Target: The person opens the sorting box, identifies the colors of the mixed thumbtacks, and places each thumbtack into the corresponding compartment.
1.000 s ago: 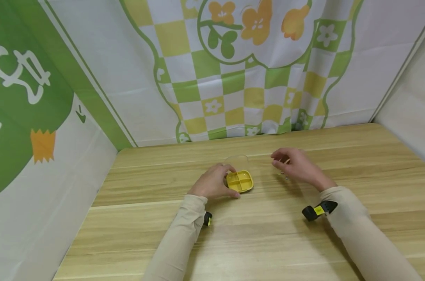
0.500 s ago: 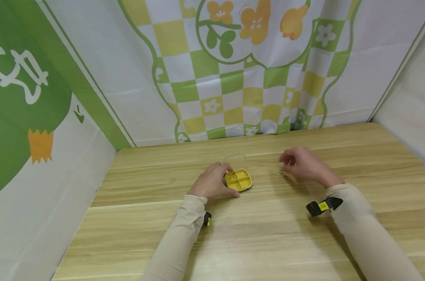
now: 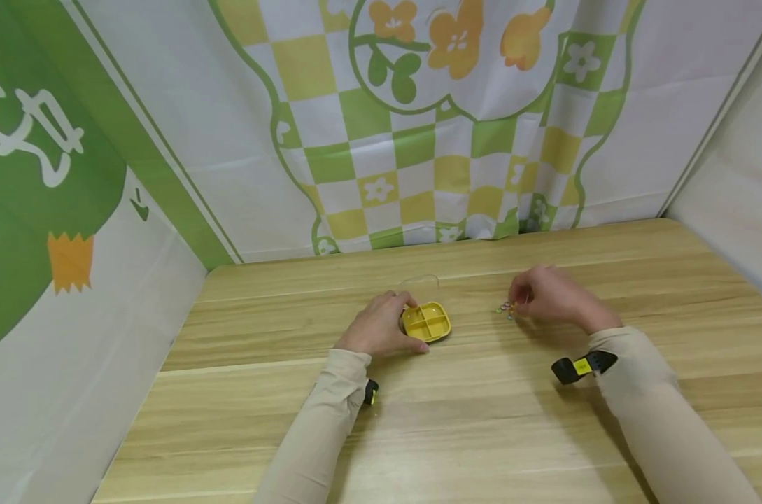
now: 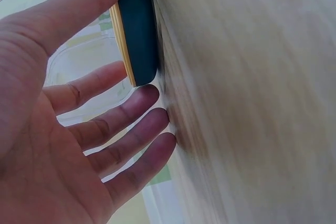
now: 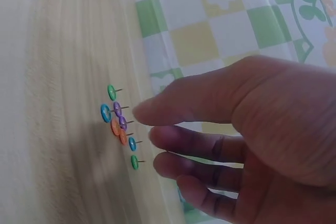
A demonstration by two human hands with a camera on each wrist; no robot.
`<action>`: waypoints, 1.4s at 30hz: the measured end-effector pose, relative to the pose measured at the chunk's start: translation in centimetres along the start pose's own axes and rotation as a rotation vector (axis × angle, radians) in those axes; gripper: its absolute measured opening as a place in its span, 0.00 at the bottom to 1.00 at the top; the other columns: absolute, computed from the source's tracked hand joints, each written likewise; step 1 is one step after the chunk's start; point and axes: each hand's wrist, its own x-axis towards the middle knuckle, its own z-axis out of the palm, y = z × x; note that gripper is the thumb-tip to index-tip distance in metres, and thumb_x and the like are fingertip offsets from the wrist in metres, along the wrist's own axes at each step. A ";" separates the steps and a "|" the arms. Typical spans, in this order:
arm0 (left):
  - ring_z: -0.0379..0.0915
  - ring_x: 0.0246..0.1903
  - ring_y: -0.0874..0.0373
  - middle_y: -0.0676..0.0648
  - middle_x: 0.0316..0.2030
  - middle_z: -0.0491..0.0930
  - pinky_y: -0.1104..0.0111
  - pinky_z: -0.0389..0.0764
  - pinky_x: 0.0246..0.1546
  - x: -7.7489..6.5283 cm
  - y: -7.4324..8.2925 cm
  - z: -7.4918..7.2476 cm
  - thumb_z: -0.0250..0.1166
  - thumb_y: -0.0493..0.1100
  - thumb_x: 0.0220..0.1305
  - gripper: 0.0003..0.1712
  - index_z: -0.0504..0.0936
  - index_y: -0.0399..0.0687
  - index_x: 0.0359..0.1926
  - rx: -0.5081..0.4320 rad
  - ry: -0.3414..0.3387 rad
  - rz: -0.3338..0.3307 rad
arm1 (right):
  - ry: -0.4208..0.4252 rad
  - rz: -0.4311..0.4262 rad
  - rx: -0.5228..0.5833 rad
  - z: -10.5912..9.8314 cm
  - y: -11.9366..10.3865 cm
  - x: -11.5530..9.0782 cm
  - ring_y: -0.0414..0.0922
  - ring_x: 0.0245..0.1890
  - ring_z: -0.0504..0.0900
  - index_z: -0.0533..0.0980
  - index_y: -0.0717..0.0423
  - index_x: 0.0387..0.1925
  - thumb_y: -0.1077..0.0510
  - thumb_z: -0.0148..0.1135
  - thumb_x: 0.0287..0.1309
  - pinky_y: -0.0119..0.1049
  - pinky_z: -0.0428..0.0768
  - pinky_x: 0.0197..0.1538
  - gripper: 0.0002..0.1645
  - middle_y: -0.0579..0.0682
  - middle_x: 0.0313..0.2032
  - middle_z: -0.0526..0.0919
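The small four-compartment box [image 3: 427,322] has a yellow inside, a dark teal outer shell [image 4: 140,35] and a clear lid [image 3: 420,280] swung back behind it. My left hand [image 3: 381,325] holds the box at its left side between thumb and index finger; the other fingers [image 4: 128,116] extend past it, near the tabletop. Several thumbtacks [image 5: 122,124] in green, blue, purple and orange lie on their heads, points up, to the right of the box. Over them is my right hand [image 3: 553,297], its thumb and fingertips slightly apart beside the pins, with nothing visible between them.
The wooden table [image 3: 469,427] carries the box and tacks. A checkered, flowered curtain [image 3: 418,154] hangs along its back edge. A green and white sheet [image 3: 53,210] stands at the left, and a pale sheet [image 3: 739,168] at the right.
My right hand has moved to the right and down toward the thumbtacks, uncovering more of them in the head view. My left hand stays at the box.
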 end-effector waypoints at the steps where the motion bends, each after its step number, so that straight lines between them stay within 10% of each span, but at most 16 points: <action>1: 0.74 0.56 0.46 0.44 0.54 0.78 0.51 0.77 0.56 0.0 0.0 0.0 0.83 0.58 0.47 0.42 0.78 0.46 0.60 0.000 -0.001 0.002 | -0.011 -0.007 0.004 0.1 0.0 0.0 0.40 0.27 0.76 0.84 0.54 0.28 0.68 0.70 0.51 0.37 0.77 0.33 0.06 0.42 0.24 0.80; 42: 0.72 0.61 0.48 0.46 0.59 0.80 0.55 0.71 0.65 0.0 -0.3 -0.7 0.83 0.54 0.49 0.44 0.78 0.44 0.65 -0.058 -0.070 0.038 | -0.063 -0.041 -0.034 1.0 -0.1 0.2 0.38 0.28 0.77 0.85 0.51 0.26 0.69 0.70 0.49 0.38 0.77 0.36 0.09 0.39 0.25 0.82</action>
